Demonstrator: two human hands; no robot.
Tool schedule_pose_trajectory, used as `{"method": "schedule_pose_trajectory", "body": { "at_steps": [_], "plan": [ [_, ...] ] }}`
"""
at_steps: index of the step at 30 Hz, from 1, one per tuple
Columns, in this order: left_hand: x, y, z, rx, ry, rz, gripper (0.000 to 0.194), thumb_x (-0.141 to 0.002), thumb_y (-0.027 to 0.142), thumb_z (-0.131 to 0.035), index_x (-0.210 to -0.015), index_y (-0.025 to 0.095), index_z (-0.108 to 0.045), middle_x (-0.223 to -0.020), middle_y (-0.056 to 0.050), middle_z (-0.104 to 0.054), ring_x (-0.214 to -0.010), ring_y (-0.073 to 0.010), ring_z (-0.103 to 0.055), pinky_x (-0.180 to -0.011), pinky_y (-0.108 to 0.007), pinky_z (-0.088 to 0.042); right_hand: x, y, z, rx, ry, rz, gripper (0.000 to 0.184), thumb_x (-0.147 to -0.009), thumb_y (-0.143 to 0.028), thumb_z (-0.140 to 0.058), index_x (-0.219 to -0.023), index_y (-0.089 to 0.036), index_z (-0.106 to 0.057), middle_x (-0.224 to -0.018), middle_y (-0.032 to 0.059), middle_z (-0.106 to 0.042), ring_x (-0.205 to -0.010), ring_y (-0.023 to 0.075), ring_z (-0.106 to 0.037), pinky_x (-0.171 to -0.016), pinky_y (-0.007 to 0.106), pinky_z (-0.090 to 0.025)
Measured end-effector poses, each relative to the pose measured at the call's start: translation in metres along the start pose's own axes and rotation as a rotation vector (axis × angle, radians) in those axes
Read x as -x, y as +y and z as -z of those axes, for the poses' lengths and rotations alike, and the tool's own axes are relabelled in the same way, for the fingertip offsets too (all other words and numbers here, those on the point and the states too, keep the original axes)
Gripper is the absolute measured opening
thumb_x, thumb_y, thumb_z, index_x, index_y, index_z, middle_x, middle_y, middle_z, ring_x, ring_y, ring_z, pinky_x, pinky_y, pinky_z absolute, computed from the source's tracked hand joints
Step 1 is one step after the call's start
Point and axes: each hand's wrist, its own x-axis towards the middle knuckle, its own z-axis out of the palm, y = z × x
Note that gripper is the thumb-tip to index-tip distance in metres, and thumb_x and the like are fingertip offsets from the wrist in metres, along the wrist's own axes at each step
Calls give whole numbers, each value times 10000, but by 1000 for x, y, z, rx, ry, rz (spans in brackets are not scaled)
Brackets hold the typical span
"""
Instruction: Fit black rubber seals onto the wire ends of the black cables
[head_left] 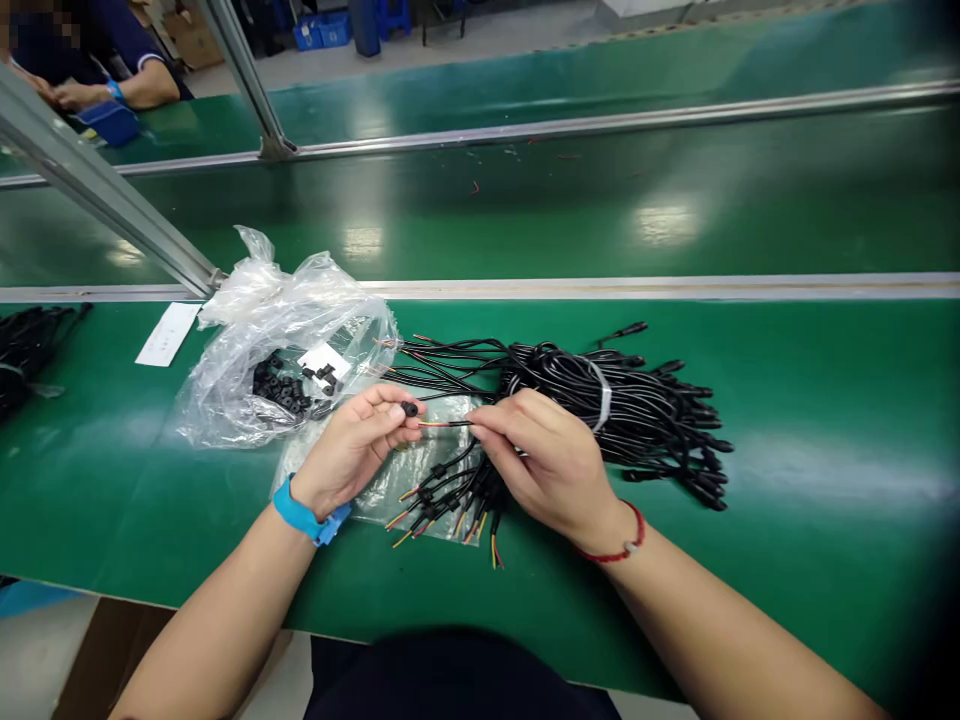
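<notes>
I can't read any text, brand or number from here. On the white slip (169, 334) at the left I make out only faint marks, too small to read; I can't decipher anything on the white paper (324, 361) by the clear bag (255, 310).

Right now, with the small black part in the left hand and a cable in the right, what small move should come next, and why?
Probably line up the black part, pinched in the left hand, with the exposed wires: they reach the left fingers but seem to lie just below it, while the right hand steadies the cable close behind them.
</notes>
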Motion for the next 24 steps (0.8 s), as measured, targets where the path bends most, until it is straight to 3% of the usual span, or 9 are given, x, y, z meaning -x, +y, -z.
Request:
{"method": "schedule_pose_trajectory", "body": {
  "at_steps": [7, 24],
  "plan": [
    [4, 1, -5, 4, -54, 18, 93, -800, 126, -641, -891, 130, -621, -886, -30, -668, -716, -71, -644, -697, -158, -543, 0, 1, -1, 22, -5, -20, 149, -885, -139, -474, -884, -148, -622, -694, 44, -589, -637, 144, -492, -583, 286, -407],
    [7, 1, -8, -115, 6, -7, 106, -775, 135, -671, -874, 161, -644, -872, -3, -671, -697, -82, -663, -689, -172, -542, -2, -3, -4, 109, 45, -65, 188, -895, -157, -454, -843, -127, -632, -643, 35, -546, -594, 142, -460, -561, 282, -389]
  ]
}}
